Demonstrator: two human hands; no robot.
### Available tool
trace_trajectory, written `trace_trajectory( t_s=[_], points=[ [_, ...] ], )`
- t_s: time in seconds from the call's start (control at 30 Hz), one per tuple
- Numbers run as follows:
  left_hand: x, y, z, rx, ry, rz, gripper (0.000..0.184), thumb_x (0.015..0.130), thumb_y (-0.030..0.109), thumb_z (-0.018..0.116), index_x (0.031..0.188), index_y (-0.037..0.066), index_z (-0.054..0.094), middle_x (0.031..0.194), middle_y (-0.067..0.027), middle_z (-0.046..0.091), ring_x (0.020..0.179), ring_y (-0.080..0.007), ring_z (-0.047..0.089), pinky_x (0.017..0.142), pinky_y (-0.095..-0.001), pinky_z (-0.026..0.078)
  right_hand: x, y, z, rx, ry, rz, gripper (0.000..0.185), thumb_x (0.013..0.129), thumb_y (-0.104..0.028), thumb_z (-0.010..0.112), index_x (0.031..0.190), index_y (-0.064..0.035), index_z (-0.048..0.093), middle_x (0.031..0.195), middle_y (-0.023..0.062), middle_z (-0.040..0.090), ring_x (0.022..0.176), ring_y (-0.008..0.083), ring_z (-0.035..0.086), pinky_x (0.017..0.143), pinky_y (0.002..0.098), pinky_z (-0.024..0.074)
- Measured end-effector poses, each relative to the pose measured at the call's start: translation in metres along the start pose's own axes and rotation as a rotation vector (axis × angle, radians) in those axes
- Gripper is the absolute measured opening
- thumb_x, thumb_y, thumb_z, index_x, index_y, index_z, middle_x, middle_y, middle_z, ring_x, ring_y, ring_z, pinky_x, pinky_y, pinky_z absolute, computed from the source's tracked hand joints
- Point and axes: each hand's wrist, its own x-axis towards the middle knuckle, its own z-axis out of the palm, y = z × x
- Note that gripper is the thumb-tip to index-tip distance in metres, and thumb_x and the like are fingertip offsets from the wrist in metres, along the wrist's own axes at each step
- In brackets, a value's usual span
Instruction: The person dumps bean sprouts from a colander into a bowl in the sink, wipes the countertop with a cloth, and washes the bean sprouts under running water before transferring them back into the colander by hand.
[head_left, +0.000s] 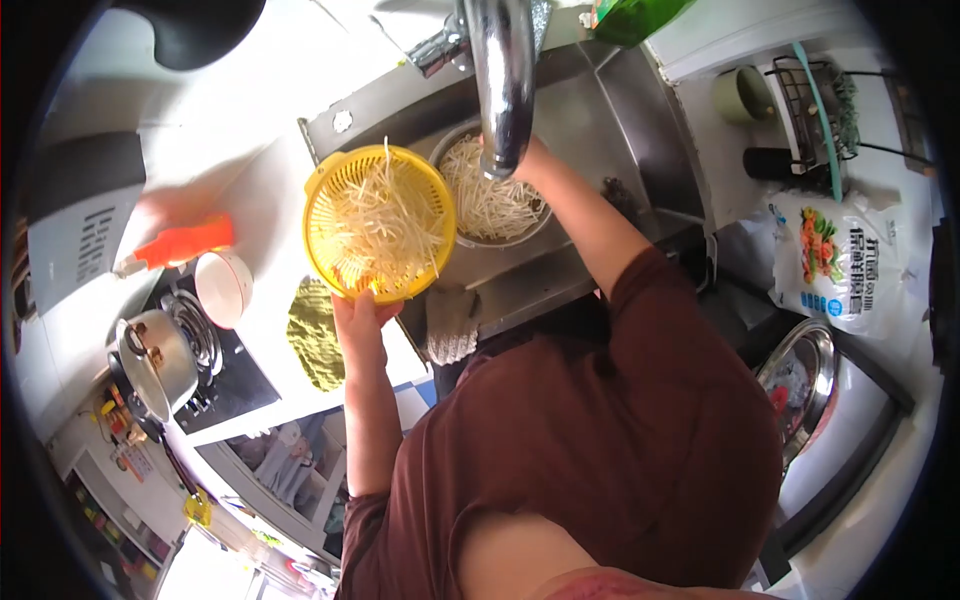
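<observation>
A yellow colander (pixel 313 232) with pale bean sprouts (pixel 385 215) in it is held at its near rim by my left hand (pixel 362 312), fingers closed on the edge. Beside it, in the steel sink, stands a metal bowl (pixel 436 158) holding more sprouts (pixel 490 195). My right hand (pixel 530 160) is at the bowl's far right side, partly hidden behind the faucet (pixel 507 90); its fingers cannot be made out.
The sink (pixel 600 130) has a dark clump at its right. A green cloth (pixel 315 335), a white bowl (pixel 223 288), an orange bottle (pixel 185 242) and a pot (pixel 160 360) on the stove are at left. At right hangs a printed plastic bag (pixel 835 260).
</observation>
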Motion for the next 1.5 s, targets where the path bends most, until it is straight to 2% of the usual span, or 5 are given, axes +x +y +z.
trace_trajectory(
  t_s=[0.3,0.4,0.53,1.1,1.5],
  points=[
    [-0.005,-0.006,-0.006,-0.032,0.025,0.035,0.036,0.090,0.008,0.038,0.126,0.003,0.035,0.110,-0.0176,0.056,0.085,-0.0271,0.066,0.068,-0.0322,0.058,-0.003,-0.046,0.012,-0.480,-0.574,0.270,0.064,0.076,-0.053,0.062,0.127,-0.0176,0.048,0.134,0.0152,0.041,0.126,0.0315,0.037,0.097,0.0521,0.0370],
    [-0.005,-0.009,-0.012,-0.059,-0.007,0.001,0.042,0.087,0.003,0.038,0.128,0.003,0.031,0.115,-0.0164,0.053,0.091,-0.0246,0.063,0.068,-0.0309,0.058,-0.025,-0.048,0.001,-0.453,-0.201,0.333,0.085,0.071,-0.060,0.064,0.138,-0.0181,0.033,0.143,0.0168,0.028,0.132,0.0326,0.029,0.098,0.0576,0.0336],
    [-0.005,-0.012,-0.012,-0.083,-0.012,0.001,0.041,0.087,0.004,0.039,0.127,0.002,0.032,0.115,-0.0167,0.053,0.091,-0.0249,0.063,0.068,-0.0313,0.058,-0.025,-0.064,0.029,-0.438,-0.308,0.495,0.112,0.064,-0.065,0.068,0.146,-0.0199,0.007,0.151,0.0164,0.008,0.137,0.0378,0.016,0.103,0.0617,0.0253],
    [-0.001,-0.017,-0.010,-0.064,-0.036,0.034,0.037,0.088,0.007,0.040,0.125,0.005,0.035,0.109,-0.0158,0.057,0.082,-0.0239,0.065,0.067,-0.0302,0.057,-0.031,-0.053,0.065,-0.439,-0.284,0.492,0.082,0.070,-0.022,0.075,0.136,-0.0205,0.028,0.148,0.0113,0.017,0.130,0.0387,0.031,0.094,0.0612,0.0379],
    [0.004,-0.011,-0.004,0.014,-0.084,0.077,0.038,0.088,0.004,0.038,0.126,0.006,0.033,0.108,-0.0156,0.056,0.080,-0.0235,0.065,0.065,-0.0300,0.057,-0.038,-0.043,0.074,-0.500,-0.180,0.404,0.067,0.073,-0.023,0.072,0.130,-0.0186,0.036,0.134,0.0125,0.035,0.123,0.0359,0.040,0.090,0.0543,0.0434]
  ],
)
